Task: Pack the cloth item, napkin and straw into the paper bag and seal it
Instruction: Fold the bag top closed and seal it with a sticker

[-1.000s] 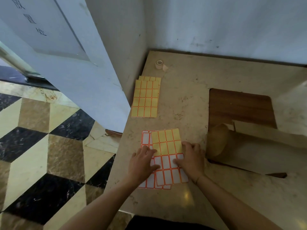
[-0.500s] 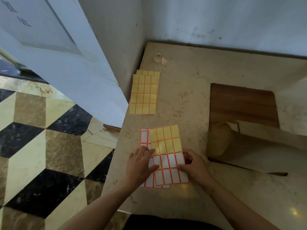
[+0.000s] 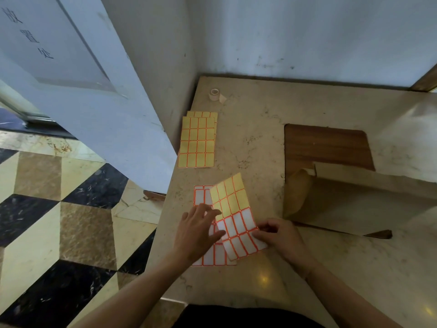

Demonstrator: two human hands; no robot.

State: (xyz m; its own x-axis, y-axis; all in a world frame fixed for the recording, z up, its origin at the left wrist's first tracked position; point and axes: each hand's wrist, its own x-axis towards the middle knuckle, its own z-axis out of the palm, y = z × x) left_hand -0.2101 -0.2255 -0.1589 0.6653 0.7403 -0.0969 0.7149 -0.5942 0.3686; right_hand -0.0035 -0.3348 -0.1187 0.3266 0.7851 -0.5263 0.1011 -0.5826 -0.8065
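The paper bag point(image 3: 364, 200) lies on its side at my right on the marble counter point(image 3: 260, 138), its far end cut off by the frame edge; I cannot see what is inside, so the cloth item, napkin and straw are hidden from me. It partly covers a brown wooden board point(image 3: 328, 147). My right hand point(image 3: 281, 240) pinches the lower right corner of a tilted label sheet point(image 3: 236, 216), half yellow backing, half white stickers. My left hand point(image 3: 198, 230) rests open, fingers spread, on that sheet's left edge and the white sheet point(image 3: 212, 254) beneath. Further off lie yellow sheets point(image 3: 197, 140) and a small tape roll point(image 3: 215, 94).
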